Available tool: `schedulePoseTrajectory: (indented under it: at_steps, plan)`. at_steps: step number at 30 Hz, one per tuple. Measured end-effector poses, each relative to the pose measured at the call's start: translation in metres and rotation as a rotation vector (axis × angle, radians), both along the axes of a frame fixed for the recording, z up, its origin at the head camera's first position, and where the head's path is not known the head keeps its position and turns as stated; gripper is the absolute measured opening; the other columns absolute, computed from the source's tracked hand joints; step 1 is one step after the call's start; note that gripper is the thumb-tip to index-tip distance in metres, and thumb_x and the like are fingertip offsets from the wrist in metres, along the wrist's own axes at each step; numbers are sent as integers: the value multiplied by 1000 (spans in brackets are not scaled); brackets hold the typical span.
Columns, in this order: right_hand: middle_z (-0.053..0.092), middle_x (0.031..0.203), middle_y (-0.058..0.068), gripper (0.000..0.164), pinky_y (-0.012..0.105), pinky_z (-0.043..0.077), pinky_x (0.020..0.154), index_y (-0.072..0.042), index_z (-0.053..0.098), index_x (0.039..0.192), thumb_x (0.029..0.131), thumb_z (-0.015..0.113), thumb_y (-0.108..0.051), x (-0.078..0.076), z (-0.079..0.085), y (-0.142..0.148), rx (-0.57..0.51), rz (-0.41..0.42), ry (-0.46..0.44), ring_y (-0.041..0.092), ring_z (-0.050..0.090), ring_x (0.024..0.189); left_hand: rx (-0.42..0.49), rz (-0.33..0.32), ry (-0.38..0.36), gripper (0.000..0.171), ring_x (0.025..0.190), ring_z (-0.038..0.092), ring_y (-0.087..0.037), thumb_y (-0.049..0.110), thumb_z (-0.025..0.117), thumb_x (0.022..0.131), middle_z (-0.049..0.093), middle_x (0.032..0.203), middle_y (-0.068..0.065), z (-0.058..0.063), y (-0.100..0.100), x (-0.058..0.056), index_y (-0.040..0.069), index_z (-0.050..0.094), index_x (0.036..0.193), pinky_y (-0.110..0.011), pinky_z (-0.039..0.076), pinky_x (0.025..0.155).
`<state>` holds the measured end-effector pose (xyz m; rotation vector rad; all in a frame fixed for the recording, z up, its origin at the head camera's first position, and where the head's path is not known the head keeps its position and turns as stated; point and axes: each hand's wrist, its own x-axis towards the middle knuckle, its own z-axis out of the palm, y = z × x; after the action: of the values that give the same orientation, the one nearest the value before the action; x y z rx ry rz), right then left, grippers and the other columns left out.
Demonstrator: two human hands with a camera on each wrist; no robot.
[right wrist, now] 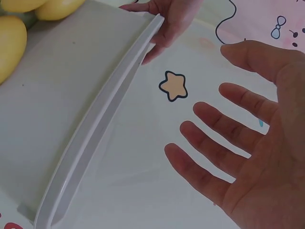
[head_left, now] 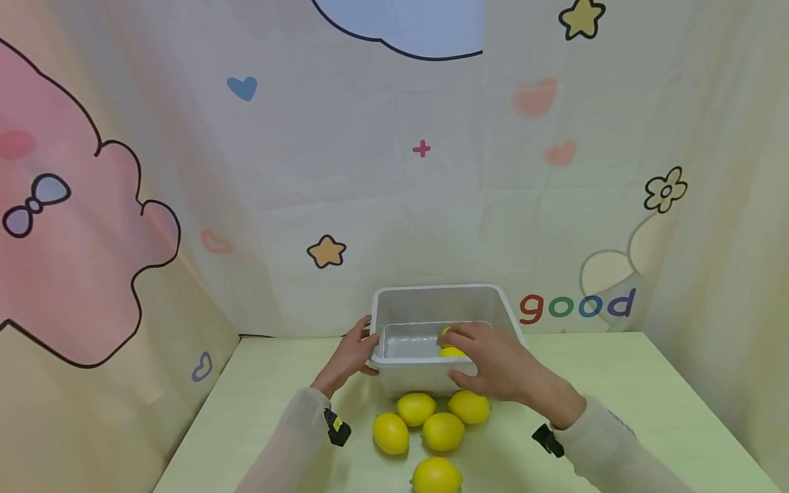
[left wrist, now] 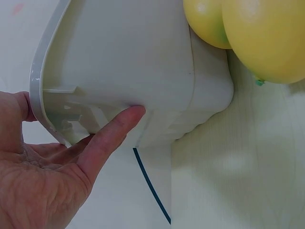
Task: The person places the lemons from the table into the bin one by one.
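Observation:
A white plastic bin (head_left: pixel 419 378) stands at the back of the table, its opening facing up. My left hand (head_left: pixel 350 352) holds the bin's left side at the rim; in the left wrist view the thumb (left wrist: pixel 116 131) lies against the outer wall. Over the bin's front right part hovers my right hand (head_left: pixel 502 363), its fingers spread and relaxed with nothing between them, as the right wrist view shows. Beneath it, yellow lemons (head_left: pixel 452 352) lie inside the bin, partly hidden by that hand.
Several lemons (head_left: pixel 443 432) sit close together on the pale green table (head_left: pixel 573 424) in front of the bin. One lemon (head_left: pixel 436 475) lies nearer the front edge of the view. A printed curtain (head_left: pixel 370 171) hangs right behind the bin.

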<state>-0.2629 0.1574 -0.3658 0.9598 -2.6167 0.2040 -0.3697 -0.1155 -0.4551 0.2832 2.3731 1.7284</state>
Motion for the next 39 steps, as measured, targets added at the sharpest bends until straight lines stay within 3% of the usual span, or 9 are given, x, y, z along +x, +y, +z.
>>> schedulePoseTrajectory:
  at_steps: [16, 24, 32, 39]
  plan:
    - [59, 111, -12, 38, 23, 53, 74, -28, 59, 110, 76, 72, -34, 23, -24, -5, -60, 133, 61, 6, 58, 93, 2, -7, -2, 61, 121, 50, -44, 34, 45, 95, 37, 146, -17, 8, -1, 0, 23, 20, 149, -42, 58, 62]
    - [58, 113, -14, 39, 26, 53, 80, -31, 57, 114, 79, 68, -42, 34, -45, -8, 2, 151, 5, 6, 57, 99, 4, -10, -4, 60, 121, 50, -44, 33, 44, 95, 36, 147, -19, 4, -1, 0, 23, 19, 149, -43, 58, 62]
    - [57, 114, -14, 39, 27, 53, 77, -34, 54, 117, 81, 66, -41, 43, -64, -14, 11, 216, -60, 7, 57, 98, 0, -2, -3, 60, 120, 49, -45, 33, 44, 95, 34, 148, -20, 2, -1, 2, 22, 20, 149, -42, 58, 61]
    - [56, 117, -13, 37, 26, 52, 81, -35, 51, 121, 86, 60, -44, 48, -77, -17, 47, 243, -185, 6, 54, 99, -5, 5, -11, 60, 120, 50, -44, 33, 44, 95, 34, 148, -20, -1, 0, -1, 21, 19, 149, -41, 58, 60]
